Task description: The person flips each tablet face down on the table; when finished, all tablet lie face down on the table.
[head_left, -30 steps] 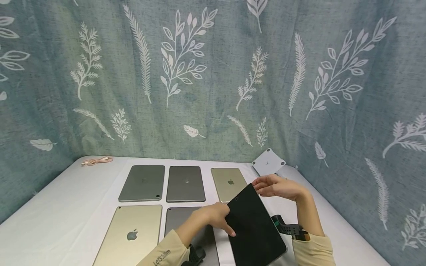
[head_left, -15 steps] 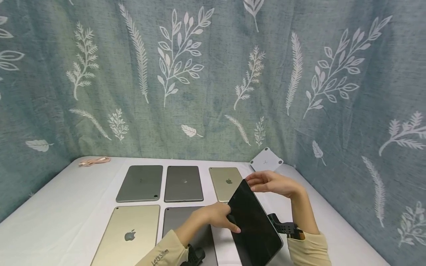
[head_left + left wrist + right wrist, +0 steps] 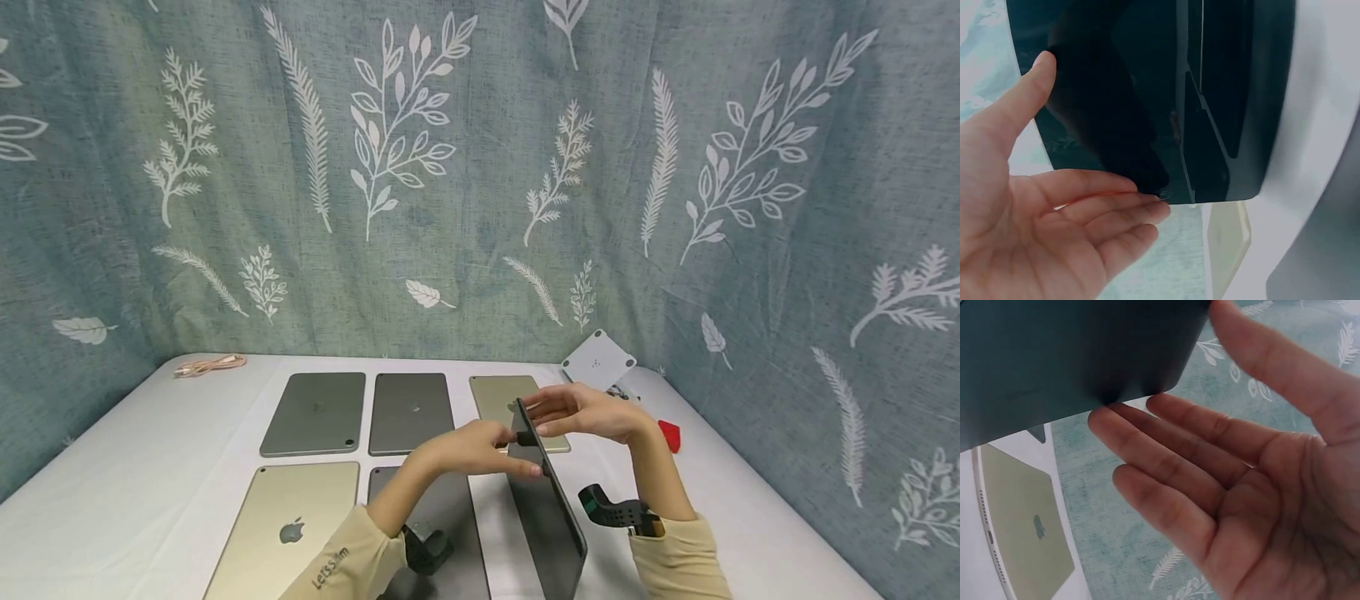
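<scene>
A dark tablet [image 3: 551,533] stands tilted on edge between my two hands, seen almost edge-on in the head view. My left hand [image 3: 468,450] holds it near its upper end, the thumb and fingertips meeting the glossy screen [image 3: 1110,94] and its edges in the left wrist view. At the same end, my right hand [image 3: 588,412] holds a corner; the right wrist view has its fingertips under the edge of the dark back [image 3: 1072,356] and its thumb against the side. A gold tablet [image 3: 502,390] lies partly hidden behind both hands.
Left of the hands lie a green-grey tablet [image 3: 315,414], a dark grey tablet [image 3: 408,412], a larger gold tablet [image 3: 292,508] and another grey tablet [image 3: 450,517]. A pinkish cable [image 3: 210,365], a white plate-like stand [image 3: 598,360] and a red object [image 3: 670,436] are farther out.
The tablet has swung from showing its broad black screen to nearly edge-on, its top moving left. My right hand moved left with it; the left hand rose slightly. The red object has become visible.
</scene>
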A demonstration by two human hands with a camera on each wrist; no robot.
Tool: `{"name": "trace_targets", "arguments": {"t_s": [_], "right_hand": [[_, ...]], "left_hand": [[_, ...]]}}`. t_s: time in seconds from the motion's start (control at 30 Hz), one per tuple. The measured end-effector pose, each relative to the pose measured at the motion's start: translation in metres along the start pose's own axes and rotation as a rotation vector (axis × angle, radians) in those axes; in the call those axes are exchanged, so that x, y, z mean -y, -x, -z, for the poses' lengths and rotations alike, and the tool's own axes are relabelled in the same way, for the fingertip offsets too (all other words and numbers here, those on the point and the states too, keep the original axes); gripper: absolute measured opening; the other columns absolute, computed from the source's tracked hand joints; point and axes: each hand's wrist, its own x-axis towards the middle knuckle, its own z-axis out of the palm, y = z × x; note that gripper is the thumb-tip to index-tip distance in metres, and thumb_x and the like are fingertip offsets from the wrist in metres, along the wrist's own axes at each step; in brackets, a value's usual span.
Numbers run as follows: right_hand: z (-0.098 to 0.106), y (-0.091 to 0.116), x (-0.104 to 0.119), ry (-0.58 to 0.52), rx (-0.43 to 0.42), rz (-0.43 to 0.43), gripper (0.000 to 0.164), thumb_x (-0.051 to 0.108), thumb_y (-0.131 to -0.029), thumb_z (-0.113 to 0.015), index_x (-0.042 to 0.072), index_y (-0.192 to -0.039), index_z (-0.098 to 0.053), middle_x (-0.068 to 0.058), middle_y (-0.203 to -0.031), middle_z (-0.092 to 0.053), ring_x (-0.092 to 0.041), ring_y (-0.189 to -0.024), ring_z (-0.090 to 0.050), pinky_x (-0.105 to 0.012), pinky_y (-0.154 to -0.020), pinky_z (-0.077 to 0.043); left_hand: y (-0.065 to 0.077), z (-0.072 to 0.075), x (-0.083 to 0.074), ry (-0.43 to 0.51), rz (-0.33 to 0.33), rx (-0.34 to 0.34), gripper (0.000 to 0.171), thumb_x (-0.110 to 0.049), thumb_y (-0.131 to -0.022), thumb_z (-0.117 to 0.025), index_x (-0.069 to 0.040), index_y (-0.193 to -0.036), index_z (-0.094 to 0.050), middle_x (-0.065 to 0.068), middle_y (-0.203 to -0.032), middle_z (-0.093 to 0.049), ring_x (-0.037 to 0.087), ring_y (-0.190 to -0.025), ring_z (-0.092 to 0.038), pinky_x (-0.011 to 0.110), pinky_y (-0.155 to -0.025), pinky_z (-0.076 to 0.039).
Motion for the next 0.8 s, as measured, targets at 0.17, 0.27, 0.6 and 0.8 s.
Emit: {"name": "trace_targets", "arguments": {"t_s": [0.17,0.27,0.6,0.8], "right_hand": [[-0.005,-0.007,-0.004,0.029,0.007,-0.035,0.055,0.02,-0.093,-0.063,-0.005,-0.138,-0.045,-0.026,-0.137,-0.052,-0.036,-0.129,-0.049,-0.047,-0.105,-0.042],[-0.008,-0.011,-0.006,0.028,0.042,-0.063,0.058,0.02,-0.092,-0.064,-0.007,-0.138,-0.043,-0.028,-0.137,-0.05,-0.037,-0.128,-0.05,-0.045,-0.104,-0.044],[-0.022,-0.025,-0.013,0.098,0.112,-0.178,0.057,0.018,-0.089,-0.068,-0.01,-0.135,-0.047,-0.027,-0.131,-0.056,-0.035,-0.123,-0.056,-0.045,-0.1,-0.047],[-0.028,-0.029,-0.016,0.121,0.097,-0.242,0.06,0.019,-0.087,-0.071,-0.01,-0.133,-0.048,-0.029,-0.132,-0.054,-0.035,-0.122,-0.056,-0.048,-0.099,-0.048]], "left_hand": [[0.006,0.011,0.0,0.037,-0.029,-0.038,0.056,-0.038,-0.083,-0.072,-0.008,-0.128,-0.059,0.013,-0.13,-0.061,0.024,-0.118,-0.059,0.035,-0.092,-0.05],[0.009,0.016,0.001,0.041,-0.034,-0.055,0.059,-0.037,-0.081,-0.075,-0.008,-0.128,-0.057,0.015,-0.132,-0.06,0.026,-0.124,-0.056,0.04,-0.098,-0.048],[0.02,0.029,0.002,0.039,-0.04,-0.033,0.064,-0.032,-0.076,-0.08,0.001,-0.124,-0.054,0.017,-0.123,-0.064,0.026,-0.116,-0.06,0.039,-0.092,-0.051],[0.023,0.033,0.002,-0.029,-0.018,-0.039,0.066,-0.033,-0.073,-0.083,-0.001,-0.123,-0.054,0.02,-0.132,-0.058,0.031,-0.125,-0.055,0.042,-0.098,-0.048]]}}
